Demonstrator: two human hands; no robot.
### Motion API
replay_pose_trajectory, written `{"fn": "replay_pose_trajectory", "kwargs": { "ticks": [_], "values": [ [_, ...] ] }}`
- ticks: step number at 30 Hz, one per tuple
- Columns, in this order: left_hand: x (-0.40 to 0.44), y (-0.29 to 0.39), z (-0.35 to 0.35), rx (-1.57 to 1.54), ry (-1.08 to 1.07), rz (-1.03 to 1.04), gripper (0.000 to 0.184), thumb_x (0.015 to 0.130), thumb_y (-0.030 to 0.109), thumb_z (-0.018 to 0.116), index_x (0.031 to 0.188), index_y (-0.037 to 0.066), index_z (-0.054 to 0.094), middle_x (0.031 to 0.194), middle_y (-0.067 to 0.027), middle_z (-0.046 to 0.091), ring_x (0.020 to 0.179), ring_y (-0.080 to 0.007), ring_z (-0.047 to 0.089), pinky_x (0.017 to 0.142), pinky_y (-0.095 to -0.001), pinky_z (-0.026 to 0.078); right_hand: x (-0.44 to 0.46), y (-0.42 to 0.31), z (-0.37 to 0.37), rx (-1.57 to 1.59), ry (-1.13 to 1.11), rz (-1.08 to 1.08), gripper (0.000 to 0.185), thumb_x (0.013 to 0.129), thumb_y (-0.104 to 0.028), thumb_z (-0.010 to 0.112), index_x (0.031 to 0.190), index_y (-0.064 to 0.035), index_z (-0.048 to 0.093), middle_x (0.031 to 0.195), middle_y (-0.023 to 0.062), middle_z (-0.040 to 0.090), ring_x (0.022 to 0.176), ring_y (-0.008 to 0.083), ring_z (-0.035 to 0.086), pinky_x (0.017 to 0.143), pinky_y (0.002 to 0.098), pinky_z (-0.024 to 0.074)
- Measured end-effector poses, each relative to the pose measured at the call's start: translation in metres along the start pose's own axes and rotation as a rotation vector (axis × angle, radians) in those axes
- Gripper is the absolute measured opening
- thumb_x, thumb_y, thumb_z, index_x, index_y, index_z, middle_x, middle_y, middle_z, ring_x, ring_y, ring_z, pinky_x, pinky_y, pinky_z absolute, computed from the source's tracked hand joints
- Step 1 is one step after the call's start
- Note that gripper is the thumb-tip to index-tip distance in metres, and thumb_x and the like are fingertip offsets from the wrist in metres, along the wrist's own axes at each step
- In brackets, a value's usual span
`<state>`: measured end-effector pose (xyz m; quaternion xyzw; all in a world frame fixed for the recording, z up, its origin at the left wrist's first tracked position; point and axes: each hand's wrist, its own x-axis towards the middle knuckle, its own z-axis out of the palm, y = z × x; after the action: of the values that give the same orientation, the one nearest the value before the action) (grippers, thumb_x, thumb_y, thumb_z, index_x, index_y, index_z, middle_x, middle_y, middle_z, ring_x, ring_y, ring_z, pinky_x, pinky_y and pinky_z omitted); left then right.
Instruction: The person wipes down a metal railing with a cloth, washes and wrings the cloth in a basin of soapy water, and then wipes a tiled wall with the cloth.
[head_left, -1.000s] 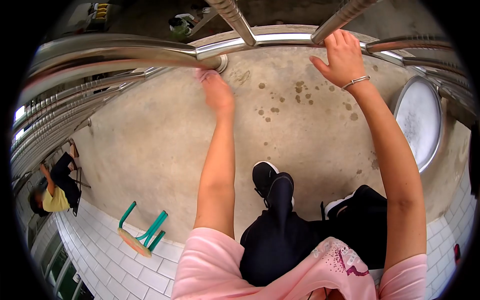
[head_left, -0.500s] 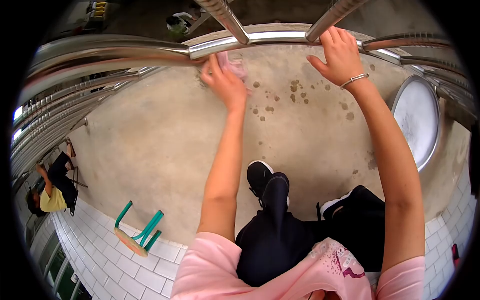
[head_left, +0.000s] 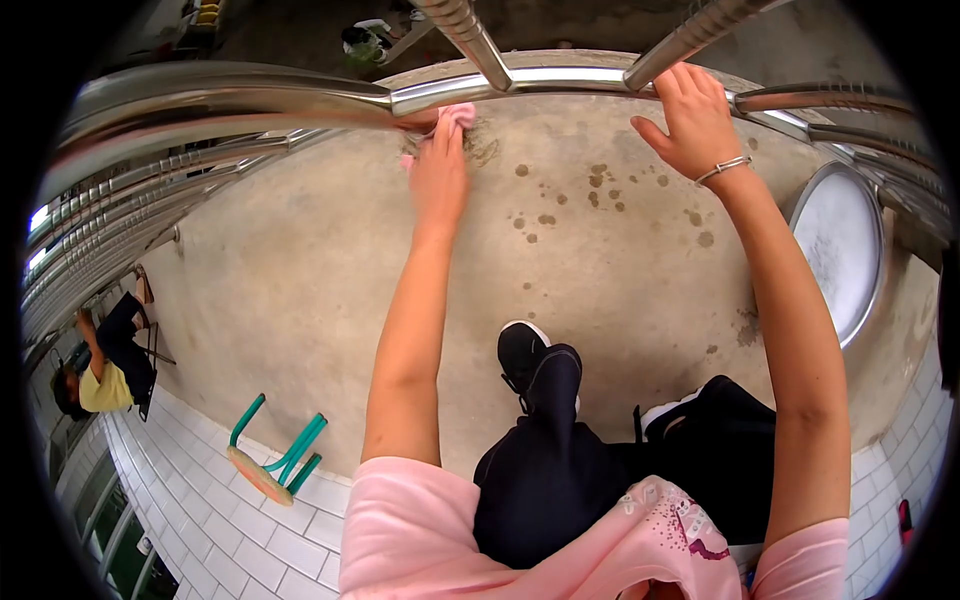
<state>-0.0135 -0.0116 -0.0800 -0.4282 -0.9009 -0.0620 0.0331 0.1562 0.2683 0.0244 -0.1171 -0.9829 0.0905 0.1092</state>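
Note:
My left hand (head_left: 440, 178) presses a pink cloth (head_left: 458, 114) at the lower rail, over the concrete floor (head_left: 320, 260). Some of the cloth sticks out past the fingertips and a scrap shows at the wrist side. Around it the concrete is darkened and looks wet. Over to the right, my right hand (head_left: 692, 122) has its fingers hooked over the steel railing (head_left: 560, 78), near the foot of a slanted post. Its thumb stands out to the side, and a bracelet (head_left: 722, 170) circles that wrist.
A foam-filled metal basin (head_left: 838, 250) stands on the right. Dark water spots dot the floor. At lower left lies a stool (head_left: 262, 474) with green legs, near white wall tiles (head_left: 285, 545). Another person (head_left: 105, 385) sits at far left. My shoes (head_left: 522, 350) are below.
My left hand has moved slightly left with the cloth, which now shows at its fingertips instead of to its right. My right hand stays on the railing; the view has shifted a little.

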Motion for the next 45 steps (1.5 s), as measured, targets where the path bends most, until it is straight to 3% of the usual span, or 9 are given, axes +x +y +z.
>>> {"fn": "replay_pose_trajectory", "kwargs": {
  "ticks": [5, 14, 17, 21, 22, 24, 28, 36, 45],
  "values": [
    [-0.029, -0.025, -0.004, -0.091, 0.028, 0.037, 0.043, 0.079, -0.001, 0.05, 0.121, 0.007, 0.054, 0.132, -0.0051, 0.051, 0.112, -0.0282, 0.053, 0.093, -0.0425, 0.044, 0.0, -0.001, 0.004, -0.024, 0.034, 0.006, 0.045, 0.073, -0.026, 0.071, 0.109, -0.0098, 0.051, 0.104, 0.0053, 0.054, 0.106, 0.0262, 0.051, 0.092, 0.041, 0.038],
    [-0.022, -0.039, 0.007, -0.405, 0.092, -0.383, 0.039, 0.086, -0.002, 0.044, 0.123, 0.006, 0.054, 0.128, -0.0093, 0.054, 0.111, -0.0303, 0.053, 0.091, -0.038, 0.046, -0.001, -0.002, 0.003, -0.026, 0.035, -0.007, 0.045, 0.072, -0.028, 0.071, 0.108, -0.0098, 0.051, 0.102, 0.0051, 0.054, 0.105, 0.026, 0.051, 0.092, 0.0411, 0.0377],
    [-0.011, -0.054, 0.009, -1.314, 0.161, -0.872, 0.037, 0.09, -0.002, 0.041, 0.122, 0.003, 0.058, 0.123, -0.0064, 0.06, 0.1, -0.0197, 0.061, 0.087, -0.0301, 0.048, -0.001, -0.002, 0.002, -0.027, 0.03, -0.003, 0.045, 0.073, -0.029, 0.071, 0.107, -0.0093, 0.051, 0.103, 0.0057, 0.054, 0.106, 0.0265, 0.05, 0.092, 0.0412, 0.0376],
    [0.019, -0.102, 0.014, -1.51, -0.021, -0.732, 0.035, 0.087, -0.007, 0.038, 0.112, -0.005, 0.061, 0.102, -0.0108, 0.067, 0.085, -0.0139, 0.064, 0.072, -0.0248, 0.052, 0.002, -0.005, -0.002, -0.031, 0.04, -0.04, 0.04, 0.074, -0.03, 0.071, 0.102, -0.0068, 0.055, 0.1, 0.009, 0.055, 0.103, 0.0294, 0.05, 0.087, 0.0408, 0.0384],
    [0.028, -0.117, 0.011, -1.511, -0.025, -0.731, 0.035, 0.087, -0.007, 0.038, 0.112, -0.005, 0.061, 0.102, -0.0108, 0.067, 0.085, -0.0139, 0.064, 0.072, -0.0248, 0.052, 0.003, -0.006, -0.002, -0.033, 0.039, -0.037, 0.04, 0.074, -0.03, 0.071, 0.102, -0.0068, 0.055, 0.1, 0.009, 0.055, 0.103, 0.0294, 0.05, 0.087, 0.0408, 0.0384],
    [0.048, -0.137, 0.006, -1.54, -0.328, -0.812, 0.026, 0.088, 0.003, 0.045, 0.106, -0.004, 0.063, 0.102, -0.0105, 0.067, 0.081, -0.0149, 0.064, 0.067, -0.0239, 0.052, 0.003, -0.006, -0.004, -0.027, -0.039, 0.01, 0.04, 0.074, -0.031, 0.071, 0.102, -0.0068, 0.055, 0.1, 0.0091, 0.055, 0.104, 0.0292, 0.05, 0.087, 0.0412, 0.0381],
    [0.106, -0.133, 0.0, -1.493, -0.517, -0.922, 0.02, 0.085, 0.016, 0.057, 0.096, 0.001, 0.065, 0.09, -0.0093, 0.068, 0.078, -0.0147, 0.064, 0.064, -0.024, 0.05, 0.003, -0.004, -0.003, -0.038, -0.042, -0.01, 0.041, 0.075, -0.031, 0.071, 0.103, -0.0067, 0.055, 0.101, 0.0093, 0.056, 0.104, 0.0298, 0.05, 0.088, 0.0416, 0.0379],
    [0.117, -0.143, 0.018, -1.163, -0.524, -0.761, 0.022, 0.084, 0.017, 0.059, 0.098, 0.001, 0.066, 0.09, -0.0095, 0.068, 0.079, -0.0162, 0.064, 0.067, -0.029, 0.051, 0.001, -0.002, 0.001, -0.083, -0.034, 0.009, 0.045, 0.073, -0.032, 0.071, 0.105, -0.0062, 0.053, 0.111, 0.0082, 0.054, 0.108, 0.0279, 0.05, 0.093, 0.0413, 0.0371],
    [0.095, -0.143, 0.01, -0.693, -0.56, -0.56, 0.025, 0.083, 0.019, 0.062, 0.101, 0.002, 0.066, 0.091, -0.0098, 0.068, 0.079, -0.0179, 0.064, 0.07, -0.0346, 0.052, 0.002, -0.004, 0.0, -0.061, -0.025, 0.006, 0.042, 0.076, -0.032, 0.07, 0.105, -0.0061, 0.055, 0.103, 0.0114, 0.056, 0.106, 0.0315, 0.05, 0.09, 0.0419, 0.0375]
  ]
}}
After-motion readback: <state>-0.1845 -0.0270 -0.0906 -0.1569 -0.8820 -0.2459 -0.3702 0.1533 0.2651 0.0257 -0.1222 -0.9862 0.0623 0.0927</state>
